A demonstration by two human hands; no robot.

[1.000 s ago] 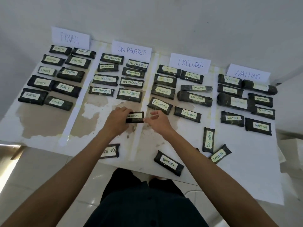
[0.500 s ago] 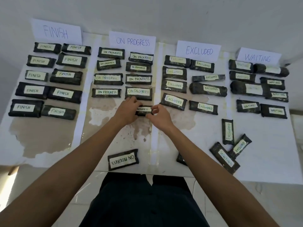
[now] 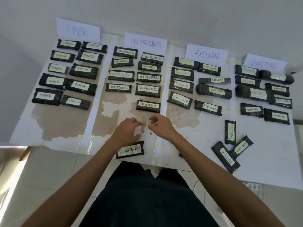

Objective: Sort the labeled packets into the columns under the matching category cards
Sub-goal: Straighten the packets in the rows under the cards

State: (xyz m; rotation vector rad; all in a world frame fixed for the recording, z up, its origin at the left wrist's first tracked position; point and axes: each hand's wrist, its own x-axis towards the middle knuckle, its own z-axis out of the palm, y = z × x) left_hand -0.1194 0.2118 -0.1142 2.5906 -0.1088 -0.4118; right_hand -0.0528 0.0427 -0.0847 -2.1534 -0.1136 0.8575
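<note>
Four cards stand at the table's back: FINISH [image 3: 77,30], ON PROGRESS [image 3: 146,42], EXCLUDED [image 3: 206,54] and WAITING [image 3: 264,63], each with dark labeled packets in columns below. An ON PROGRESS packet [image 3: 148,106] lies lowest in its column, free of both hands. My left hand [image 3: 128,130] and right hand [image 3: 161,126] hover just below it, fingers loosely curled, holding nothing. Another ON PROGRESS packet [image 3: 130,149] lies upside down at the front edge, by my left wrist. Loose at the front right are two EXCLUDED packets [image 3: 230,132] [image 3: 241,147] and a WAITING packet [image 3: 226,157].
White paper strips [image 3: 96,95] divide the worn table top [image 3: 65,125] into columns. A dark corner of something [image 3: 180,155] peeks out behind my right forearm. The wall runs behind the cards. Tiled floor shows below the front edge.
Both hands let go of the ON PROGRESS packet, now lying under its column, and drew back toward me. The camera view shifted.
</note>
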